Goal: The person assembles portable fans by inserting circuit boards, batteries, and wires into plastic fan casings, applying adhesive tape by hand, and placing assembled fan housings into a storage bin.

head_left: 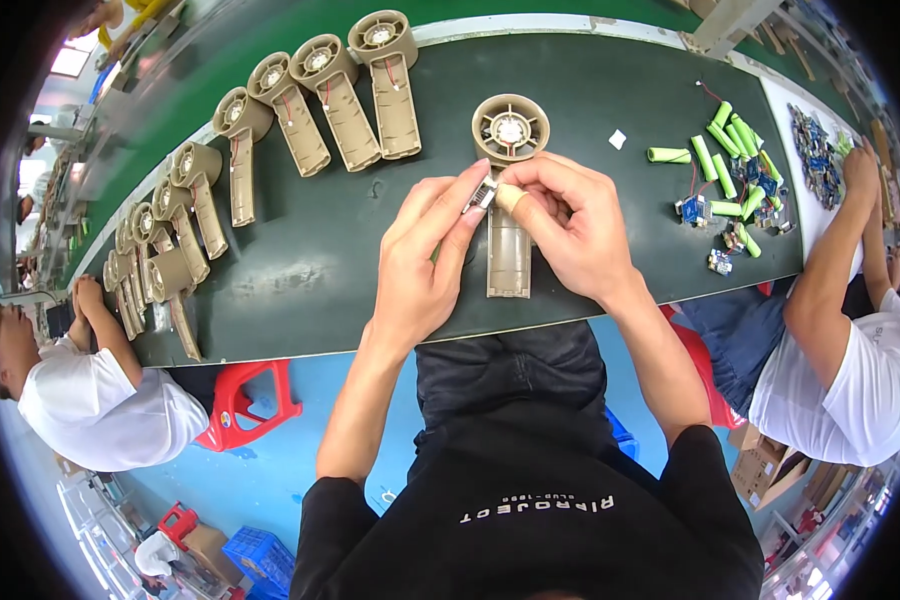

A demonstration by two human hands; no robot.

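One small circuit board (481,195) is clamped in the left hand (418,250) at mid-frame; whether anything is gripped by the bent right hand (575,228) beside it cannot be told. Beneath lies one tan fan housing (509,268), near the front edge of the counter (320,285), with open surface shown on both sides. Four more housings (354,122) are spaced at upper left, others overlapping beyond; about a dozen green cells (705,158) are scattered at right.

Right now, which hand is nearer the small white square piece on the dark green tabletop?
The right hand: it is just below the white piece in the picture, not touching it. The left hand is farther left.
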